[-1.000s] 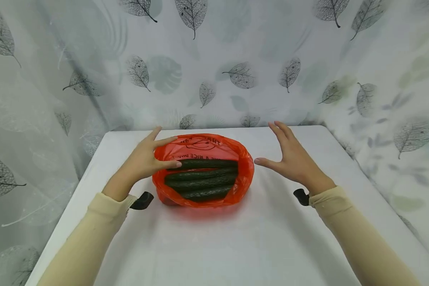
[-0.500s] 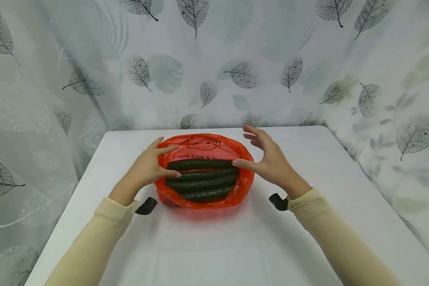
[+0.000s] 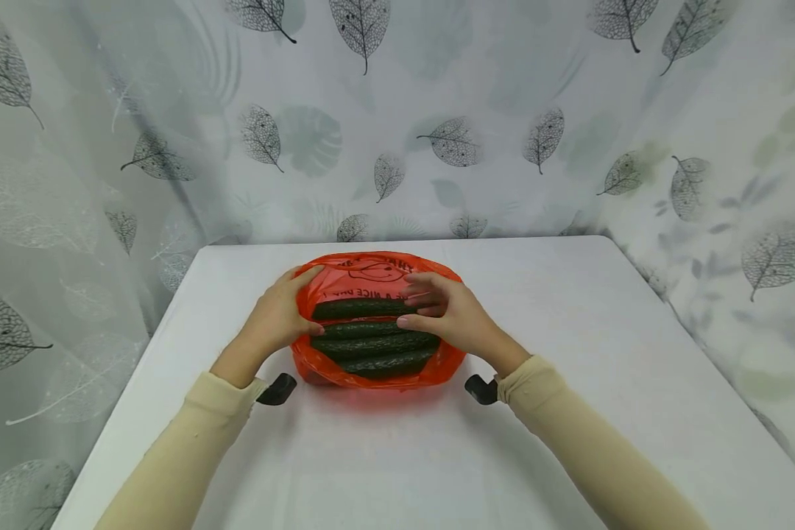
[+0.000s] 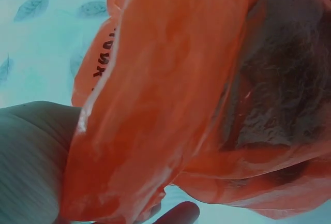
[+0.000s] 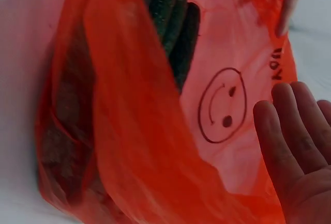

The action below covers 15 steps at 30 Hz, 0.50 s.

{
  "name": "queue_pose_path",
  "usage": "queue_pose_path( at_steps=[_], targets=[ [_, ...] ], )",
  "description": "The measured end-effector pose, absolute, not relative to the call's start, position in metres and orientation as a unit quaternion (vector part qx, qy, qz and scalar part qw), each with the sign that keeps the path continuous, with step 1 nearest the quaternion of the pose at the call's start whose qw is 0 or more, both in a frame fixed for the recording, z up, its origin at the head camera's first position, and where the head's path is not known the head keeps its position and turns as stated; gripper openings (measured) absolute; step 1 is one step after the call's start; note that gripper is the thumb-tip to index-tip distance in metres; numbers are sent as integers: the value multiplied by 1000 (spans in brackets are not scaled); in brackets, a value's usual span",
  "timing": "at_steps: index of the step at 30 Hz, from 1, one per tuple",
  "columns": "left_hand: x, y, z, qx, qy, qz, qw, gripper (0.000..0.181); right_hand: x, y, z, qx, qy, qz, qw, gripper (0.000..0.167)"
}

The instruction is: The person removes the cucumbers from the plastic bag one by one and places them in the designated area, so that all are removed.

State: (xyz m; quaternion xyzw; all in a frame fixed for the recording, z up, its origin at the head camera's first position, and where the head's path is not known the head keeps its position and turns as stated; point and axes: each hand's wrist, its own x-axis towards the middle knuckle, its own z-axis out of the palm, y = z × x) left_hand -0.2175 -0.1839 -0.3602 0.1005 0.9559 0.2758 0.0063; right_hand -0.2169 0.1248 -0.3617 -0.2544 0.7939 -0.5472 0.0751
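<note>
A red plastic bag stands on the table in the head view, its mouth spread wide. Several dark green cucumbers lie side by side inside. My left hand is at the bag's left rim, thumb reaching over the opening. In the left wrist view, red plastic covers part of that hand. My right hand reaches over the right side of the opening, thumb and fingers spread apart and holding nothing. In the right wrist view its fingers extend above the bag's inner wall, which carries a printed smiling face.
The bag rests on a white table, near its back edge. A leaf-patterned curtain hangs behind and along both sides. Black wrist cameras sit at both cuffs.
My right hand has moved left from beside the bag to over its opening. My left hand has shifted slightly right and down, its thumb nearer the cucumbers. The bag stays almost in place.
</note>
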Motion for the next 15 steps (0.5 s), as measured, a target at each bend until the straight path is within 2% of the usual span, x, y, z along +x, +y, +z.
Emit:
queue_pose_path(
  at_steps=[10, 15],
  targets=[
    [-216, -184, -363, 94, 953, 288, -1, 101, -219, 105, -387, -289, 819, -476, 139, 53],
    [-217, -183, -363, 95, 953, 289, -3, 102, -218, 100, -399, -293, 837, -437, 151, 49]
  ],
)
